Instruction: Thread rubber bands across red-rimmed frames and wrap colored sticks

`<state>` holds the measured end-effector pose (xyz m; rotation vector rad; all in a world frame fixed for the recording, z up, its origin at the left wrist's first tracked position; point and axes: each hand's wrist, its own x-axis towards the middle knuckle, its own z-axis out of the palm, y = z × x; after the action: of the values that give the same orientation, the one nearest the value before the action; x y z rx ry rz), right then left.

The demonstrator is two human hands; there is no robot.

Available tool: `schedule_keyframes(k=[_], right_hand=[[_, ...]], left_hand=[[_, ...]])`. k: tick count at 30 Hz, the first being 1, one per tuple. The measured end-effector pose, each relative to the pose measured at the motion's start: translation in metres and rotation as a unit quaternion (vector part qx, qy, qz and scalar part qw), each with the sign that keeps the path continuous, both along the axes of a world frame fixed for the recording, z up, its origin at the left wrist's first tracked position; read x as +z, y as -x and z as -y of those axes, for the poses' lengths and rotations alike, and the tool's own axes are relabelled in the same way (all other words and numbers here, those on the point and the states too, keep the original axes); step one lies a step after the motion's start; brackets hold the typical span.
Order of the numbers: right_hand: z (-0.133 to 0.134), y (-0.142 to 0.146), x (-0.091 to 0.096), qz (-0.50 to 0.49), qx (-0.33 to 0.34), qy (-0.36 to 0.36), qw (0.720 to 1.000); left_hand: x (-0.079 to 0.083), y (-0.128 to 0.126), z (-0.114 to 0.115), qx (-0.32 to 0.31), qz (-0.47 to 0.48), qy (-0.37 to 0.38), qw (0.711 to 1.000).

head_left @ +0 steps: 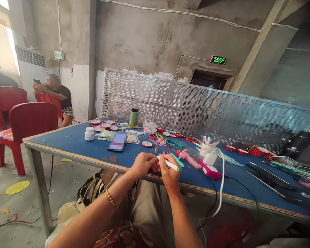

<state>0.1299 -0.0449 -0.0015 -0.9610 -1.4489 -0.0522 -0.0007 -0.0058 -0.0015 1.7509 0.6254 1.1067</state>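
Near the table's front edge, my left hand [144, 162] is closed on a small narrow strip [156, 149], coloured green and red, that points upward. My right hand [170, 172] grips a marker pen [170, 163] with a white barrel and a green end. The marker's tip is close to my left fingers; whether it touches the strip I cannot tell. Just beyond my hands lie a teal pen [177, 160], pliers with teal handles [174, 143] and a small red-rimmed drum [146, 144]. A pink glue gun [189, 158] rests to the right.
A white cup of pens [206, 148] stands beside a magenta box [211, 171] with cables. Red-rimmed discs [105, 126], a white jar [89, 134] and a green bottle [133, 117] sit on the blue table [67, 141]. A perforated metal screen [157, 100] runs behind. A person [63, 93] sits far left.
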Motion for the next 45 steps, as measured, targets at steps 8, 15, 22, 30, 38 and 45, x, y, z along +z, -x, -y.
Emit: schedule_keyframes(k=[8, 15, 22, 30, 38, 45], right_hand=[[-0.0011, -0.0002, -0.0011, -0.005, -0.005, 0.002, 1.000], [0.0018, 0.0025, 0.0000, -0.044, 0.007, 0.011, 0.999], [0.0020, 0.0015, 0.0001, -0.025, 0.010, 0.009, 1.000], [0.0028, 0.0028, 0.0019, -0.009, 0.008, -0.001, 1.000], [0.0005, 0.0009, 0.0003, -0.011, 0.010, 0.008, 1.000], [0.0034, 0.0039, 0.0018, -0.052, 0.018, 0.008, 0.998]], left_hand=[[-0.0011, -0.0002, -0.0020, 0.004, -0.008, -0.007, 1.000], [0.0008, -0.0003, -0.0001, 0.003, -0.005, -0.003, 1.000], [0.0014, -0.0001, 0.0007, 0.003, -0.003, -0.001, 1.000], [0.0009, -0.0003, 0.0012, 0.007, -0.002, -0.002, 1.000], [-0.0004, -0.0005, -0.0004, 0.006, -0.003, -0.002, 1.000], [0.0017, 0.0004, 0.0012, -0.007, 0.001, 0.006, 1.000]])
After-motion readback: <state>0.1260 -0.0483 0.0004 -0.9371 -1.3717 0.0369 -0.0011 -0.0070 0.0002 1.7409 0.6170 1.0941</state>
